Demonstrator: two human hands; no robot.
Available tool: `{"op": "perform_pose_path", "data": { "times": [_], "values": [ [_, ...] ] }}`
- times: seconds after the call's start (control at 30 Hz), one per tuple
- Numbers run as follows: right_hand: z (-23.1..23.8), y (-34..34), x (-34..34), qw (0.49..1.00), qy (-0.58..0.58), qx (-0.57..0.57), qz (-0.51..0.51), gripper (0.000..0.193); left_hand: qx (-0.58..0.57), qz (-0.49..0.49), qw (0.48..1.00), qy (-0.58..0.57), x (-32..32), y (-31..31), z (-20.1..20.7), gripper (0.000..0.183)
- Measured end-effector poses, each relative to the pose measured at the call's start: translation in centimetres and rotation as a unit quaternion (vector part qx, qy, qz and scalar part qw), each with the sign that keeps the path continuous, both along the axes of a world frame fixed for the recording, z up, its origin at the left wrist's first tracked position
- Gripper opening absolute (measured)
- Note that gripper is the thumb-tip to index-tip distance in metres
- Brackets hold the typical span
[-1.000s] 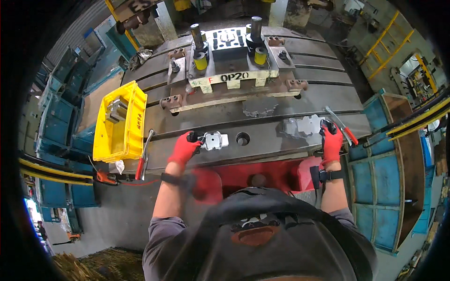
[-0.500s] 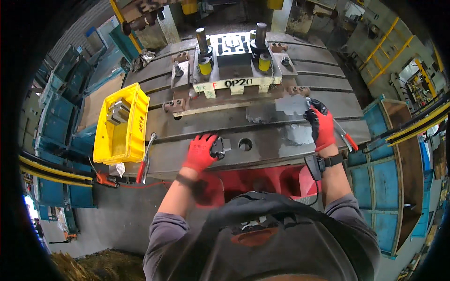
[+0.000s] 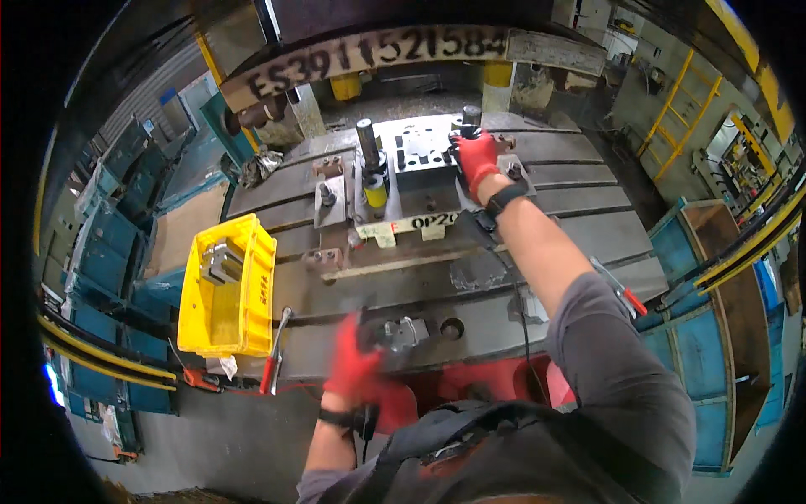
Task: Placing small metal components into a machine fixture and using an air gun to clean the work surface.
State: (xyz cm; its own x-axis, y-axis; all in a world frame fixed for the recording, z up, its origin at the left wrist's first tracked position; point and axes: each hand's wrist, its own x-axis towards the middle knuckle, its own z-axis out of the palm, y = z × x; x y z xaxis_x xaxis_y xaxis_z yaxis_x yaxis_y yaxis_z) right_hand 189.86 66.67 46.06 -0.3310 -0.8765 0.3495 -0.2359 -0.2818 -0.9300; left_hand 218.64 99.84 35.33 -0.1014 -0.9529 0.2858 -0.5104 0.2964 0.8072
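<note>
Right now my right hand [image 3: 476,157] is at the far side of the table, over the right edge of the pale top of the die [image 3: 424,147], close to the right guide post [image 3: 472,118]. Its fingers bend down out of my sight, so I cannot tell whether they grip anything. My left hand [image 3: 356,363] is near me, blurred, at the table's near edge, its thumb side up; I cannot tell if it is clenched or loose. Just right of it the small shaped metal part [image 3: 408,333] lies on the steel table [image 3: 336,290], left of a round hole [image 3: 452,328]; the blur hides whether my fingers touch it.

Another pale metal piece [image 3: 535,306] lies farther right, partly covered by my right arm. Beyond it is a red-handled tool [image 3: 628,297], and a second red-handled clamp [image 3: 272,363] sits on the left beside the yellow crate [image 3: 263,290], which holds grey metal blocks [image 3: 222,261]. The left guide post [image 3: 367,144] stands upright on the die, with a yellow cylinder [image 3: 375,192] nearer me. Below the near edge I see a red bin [image 3: 550,382].
</note>
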Motion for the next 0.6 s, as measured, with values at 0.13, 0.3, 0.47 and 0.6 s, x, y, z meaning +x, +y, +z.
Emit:
{"op": "perform_pose_path", "data": {
  "times": [0.13,0.3,0.47,0.6],
  "values": [
    [2.3,0.1,4.3,0.987,0.096,0.059,-0.117,0.033,0.236,0.093,0.927,0.276,7.9,4.5,-2.0,0.037],
    [2.1,-0.5,4.7,0.988,0.06,0.015,-0.144,0.032,0.468,0.099,0.795,0.373,16.2,13.4,-8.1,0.021],
    [2.4,1.0,5.5,0.985,0.054,-0.035,-0.161,0.032,0.574,0.101,0.775,0.242,13.8,15.7,-6.5,0.028],
    [2.6,0.6,5.8,0.97,0.17,-0.006,-0.175,0.034,0.539,0.167,0.821,-0.086,15.1,17.3,-14.1,0.037]
  ]
}}
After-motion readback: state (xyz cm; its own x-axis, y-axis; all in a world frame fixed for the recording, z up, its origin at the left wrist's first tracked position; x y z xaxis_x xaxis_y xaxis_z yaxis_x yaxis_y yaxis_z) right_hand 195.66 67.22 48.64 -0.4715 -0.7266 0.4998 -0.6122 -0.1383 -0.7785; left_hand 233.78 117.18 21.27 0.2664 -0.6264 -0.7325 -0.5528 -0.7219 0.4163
